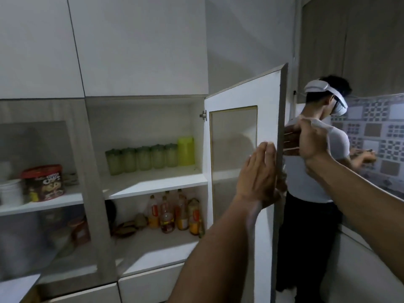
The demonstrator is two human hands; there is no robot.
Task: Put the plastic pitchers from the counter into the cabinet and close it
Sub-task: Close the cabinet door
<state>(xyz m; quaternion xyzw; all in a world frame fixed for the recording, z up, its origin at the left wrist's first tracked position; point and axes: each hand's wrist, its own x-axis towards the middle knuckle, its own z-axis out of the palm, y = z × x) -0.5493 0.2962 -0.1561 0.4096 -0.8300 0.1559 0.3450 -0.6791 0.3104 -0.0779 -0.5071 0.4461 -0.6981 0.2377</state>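
Kitchen, dim light: a tall white cabinet [140, 51] fills the wall, its glass-panelled door [238, 136] swung wide w/ both hands on the free edge. Step in hand, by the look of it, is the closing. Left hand [260, 171] lies flat and open against the inner face near the door's edge, gripping nothing; right hand [311, 143] is curled round the outer edge, grasping the door, its fingers showing through the glass. To do it well: push w/ the right, pull the left clear of the frame before the door meets it, ease the last bit so nothing slams. The plastic pitchers [142, 159], a row of green-lidded ones plus a yellow-green one [185, 150], stand at the back-right of the upper shelf [157, 182], well inside, so the door shd clear them. Lower shelf holds bottles [175, 213]; left compartment, a cocoa tin [44, 182]. Behind the door a 2nd person [314, 154] in a headset works at the tiled wall [376, 132], close to the swing.
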